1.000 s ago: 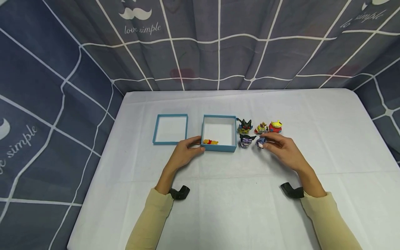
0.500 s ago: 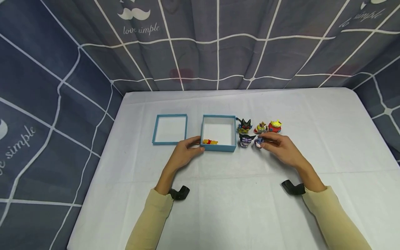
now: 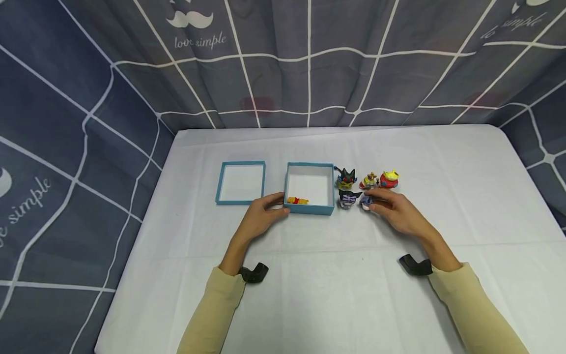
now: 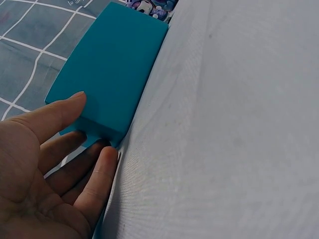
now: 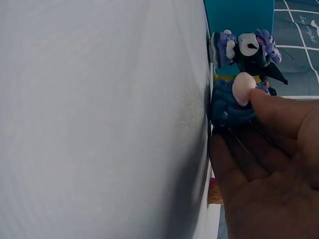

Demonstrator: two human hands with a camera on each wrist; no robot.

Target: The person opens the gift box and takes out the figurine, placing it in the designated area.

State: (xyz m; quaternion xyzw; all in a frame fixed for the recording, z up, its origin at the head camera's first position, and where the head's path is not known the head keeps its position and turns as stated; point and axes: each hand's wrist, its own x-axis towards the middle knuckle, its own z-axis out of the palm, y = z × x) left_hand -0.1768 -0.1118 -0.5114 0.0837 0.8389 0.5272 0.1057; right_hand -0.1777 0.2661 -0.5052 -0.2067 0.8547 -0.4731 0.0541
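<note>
My left hand (image 3: 261, 216) rests against the front left corner of an open blue box (image 3: 309, 210). In the left wrist view its thumb lies on the teal wall, with relaxed fingers at the box's end. A yellow and red toy figure (image 3: 297, 201) lies inside the box. Right of the box, my right hand (image 3: 402, 211) pinches a blue toy figure (image 3: 366, 202) low at the tabletop; the right wrist view shows the thumb by the pale oval part of this figure (image 5: 234, 102). Beside it stands a black and purple toy figure (image 3: 348, 198).
A blue-rimmed box lid (image 3: 240, 183) lies left of the box. Behind the right hand stand a dark spiky-eared figure (image 3: 346, 178), a small yellow-hatted figure (image 3: 369, 181) and a red and yellow figure (image 3: 389, 179). A gridded curtain (image 3: 283, 78) borders the white table (image 3: 318, 295).
The right hand and the blue figure have shifted slightly left, closer to the black and purple figure. My left hand and the box hold still.
</note>
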